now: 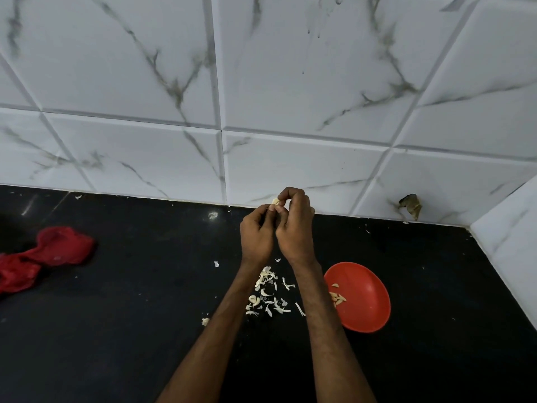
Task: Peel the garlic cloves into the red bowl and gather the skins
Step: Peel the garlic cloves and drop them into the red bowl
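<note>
My left hand [257,234] and my right hand [293,225] are raised together above the black counter, fingers curled. Between their fingertips they pinch a pale garlic clove [275,201]. Below the wrists, a scatter of white garlic skins [268,295] lies on the counter. The red bowl [363,298] sits to the right of my right forearm, with several peeled cloves [337,296] inside near its left wall, partly hidden by the forearm.
A crumpled red mesh bag [43,257] lies at the left on the black counter [130,315]. White marble-look tiled walls [290,112] close the back and right side. A broken patch [410,205] marks the wall base at the right.
</note>
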Demonstrator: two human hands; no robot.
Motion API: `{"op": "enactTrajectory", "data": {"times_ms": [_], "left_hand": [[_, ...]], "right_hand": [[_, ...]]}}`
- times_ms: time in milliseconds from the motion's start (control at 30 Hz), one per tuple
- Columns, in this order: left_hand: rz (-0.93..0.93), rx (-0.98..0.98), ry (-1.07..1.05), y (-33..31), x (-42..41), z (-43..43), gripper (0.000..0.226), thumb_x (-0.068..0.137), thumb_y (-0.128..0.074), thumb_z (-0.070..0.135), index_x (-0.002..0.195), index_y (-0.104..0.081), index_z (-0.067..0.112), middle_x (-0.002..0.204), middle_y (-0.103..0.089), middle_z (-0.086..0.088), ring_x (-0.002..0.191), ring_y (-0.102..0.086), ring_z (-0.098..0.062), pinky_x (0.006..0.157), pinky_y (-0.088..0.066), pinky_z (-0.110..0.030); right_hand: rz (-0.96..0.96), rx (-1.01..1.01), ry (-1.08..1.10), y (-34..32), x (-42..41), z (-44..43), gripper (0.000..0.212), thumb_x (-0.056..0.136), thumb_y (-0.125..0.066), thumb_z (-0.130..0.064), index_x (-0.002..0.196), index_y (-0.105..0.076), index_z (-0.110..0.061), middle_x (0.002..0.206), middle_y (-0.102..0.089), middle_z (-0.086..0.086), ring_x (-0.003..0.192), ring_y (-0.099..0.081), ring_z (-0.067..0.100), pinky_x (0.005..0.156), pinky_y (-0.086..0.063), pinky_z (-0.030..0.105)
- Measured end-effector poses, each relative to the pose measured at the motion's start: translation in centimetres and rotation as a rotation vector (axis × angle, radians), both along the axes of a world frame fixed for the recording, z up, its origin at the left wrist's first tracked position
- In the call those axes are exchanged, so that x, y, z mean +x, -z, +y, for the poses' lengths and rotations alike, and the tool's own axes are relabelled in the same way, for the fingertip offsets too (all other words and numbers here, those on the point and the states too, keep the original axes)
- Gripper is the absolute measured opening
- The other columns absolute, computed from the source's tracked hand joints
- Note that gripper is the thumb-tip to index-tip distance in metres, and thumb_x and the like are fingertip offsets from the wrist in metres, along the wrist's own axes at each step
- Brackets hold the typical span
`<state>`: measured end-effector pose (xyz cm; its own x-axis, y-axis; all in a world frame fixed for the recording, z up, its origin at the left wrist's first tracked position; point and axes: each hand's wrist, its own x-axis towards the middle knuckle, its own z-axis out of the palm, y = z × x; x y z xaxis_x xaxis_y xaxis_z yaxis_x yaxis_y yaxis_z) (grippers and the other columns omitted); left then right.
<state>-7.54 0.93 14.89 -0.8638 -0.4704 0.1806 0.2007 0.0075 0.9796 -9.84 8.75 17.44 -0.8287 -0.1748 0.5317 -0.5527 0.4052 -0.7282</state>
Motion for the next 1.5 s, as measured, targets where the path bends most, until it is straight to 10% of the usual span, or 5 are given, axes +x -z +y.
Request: {"op": "enactTrajectory", "data": {"times_ms": [267,500,867,1167,1500], "left_hand": [[-0.010,0.146,-0.026,-0.7,-0.2,0.5,0.025,0.101,-0.053,0.005,0.087,-0.070,-0.005,0.068,-0.058,-0.014,0.062,-0.049,-0.016,0.057,-0.040,-0.024],[0.009,-0.021,0.032,-0.2,-0.3,-0.4,0.029,0.104,-0.051,0.019,0.085,-0.069,0.008,0.059,-0.052,-0.004,0.056,-0.046,-0.014,0.056,-0.037,-0.030],[-0.048,-0.185,0.293,-0.1,0.1,-1.5,0.025,0.103,-0.048,0.012,0.084,-0.059,0.003,0.063,-0.050,-0.008,0.059,-0.045,-0.014,0.059,-0.038,-0.028],[-0.132,-0.857,0.171,0.3,0.2,-2.7,0.017,0.099,-0.051,0.033,0.085,-0.058,0.026,0.067,-0.059,0.014,0.063,-0.055,-0.005,0.061,-0.044,-0.028],[-0.085,-0.676,0.111,0.0,0.5,-2.5,0.023,0.100,-0.042,0.043,0.087,-0.054,0.028,0.068,-0.060,0.008,0.064,-0.061,-0.014,0.066,-0.053,-0.044]], "right_hand": [[0.050,0.090,-0.019,0.1,0.1,0.6,0.016,0.093,-0.061,-0.002,0.108,-0.056,-0.009,0.103,-0.048,-0.014,0.098,-0.044,0.007,0.091,-0.042,0.041],[-0.190,-0.335,0.019,-0.9,-1.2,1.7,0.013,0.096,-0.064,-0.016,0.109,-0.062,-0.015,0.104,-0.064,-0.002,0.087,-0.060,0.012,0.077,-0.048,0.024],[-0.556,-0.223,0.029,-1.2,-1.9,2.4,0.033,0.094,-0.068,-0.019,0.062,-0.061,-0.015,0.053,-0.057,-0.005,0.052,-0.046,0.011,0.057,-0.038,0.030],[-0.905,-0.081,0.063,-2.2,-2.2,3.4,0.032,0.099,-0.058,-0.019,0.068,-0.063,-0.011,0.057,-0.058,-0.004,0.050,-0.047,0.009,0.042,-0.033,0.015],[-0.970,-0.206,-0.078,-3.0,-1.7,2.8,0.038,0.099,-0.053,-0.028,0.063,-0.053,-0.018,0.057,-0.053,-0.003,0.045,-0.039,0.006,0.039,-0.026,0.015]]}}
